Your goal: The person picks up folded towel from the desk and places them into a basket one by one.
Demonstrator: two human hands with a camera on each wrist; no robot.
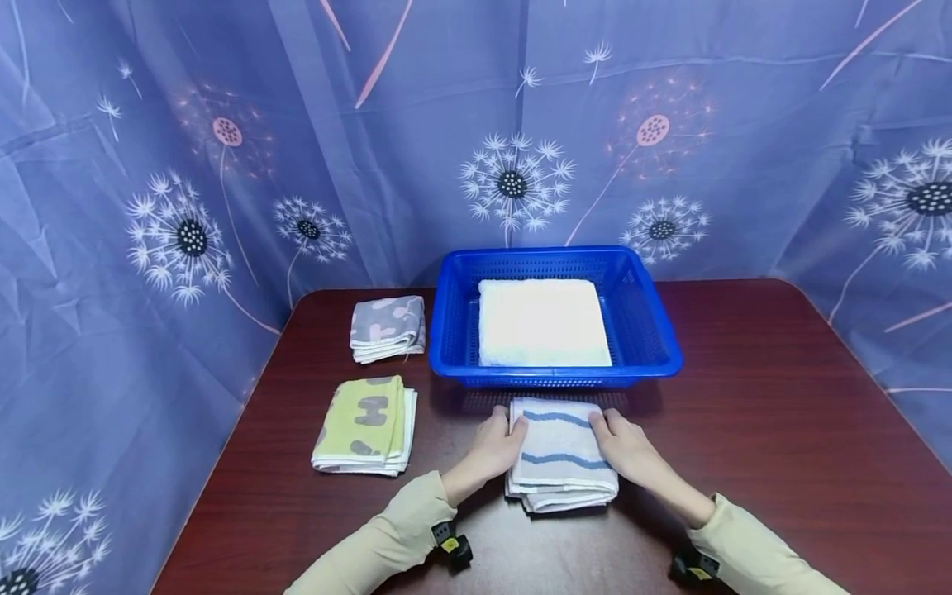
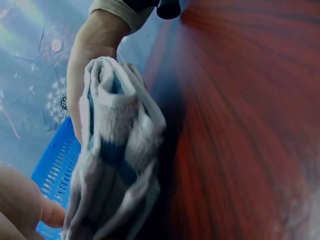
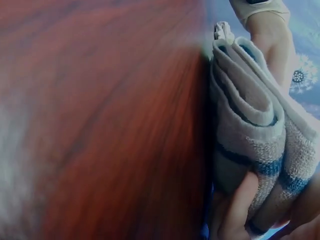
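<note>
A folded white towel with wavy blue stripes (image 1: 561,450) lies in front of the basket, its layered edges facing the near side. My left hand (image 1: 497,438) grips its far left edge, thumb on top. On the opposite side, my right hand (image 1: 627,446) holds the right edge, its thumb also over the top layer. Stacked folds of the striped towel (image 2: 117,135) fill the middle of the left wrist view. In the right wrist view, fingers (image 3: 242,202) of the right hand wrap the lower folds.
A blue plastic basket (image 1: 561,376) stands at the back, holding a folded white towel (image 1: 543,322). Left of it lies a folded grey patterned towel (image 1: 383,322), with a yellow-green one (image 1: 360,421) nearer. The dark red wooden table (image 1: 773,397) meets a dandelion-print curtain (image 1: 416,165).
</note>
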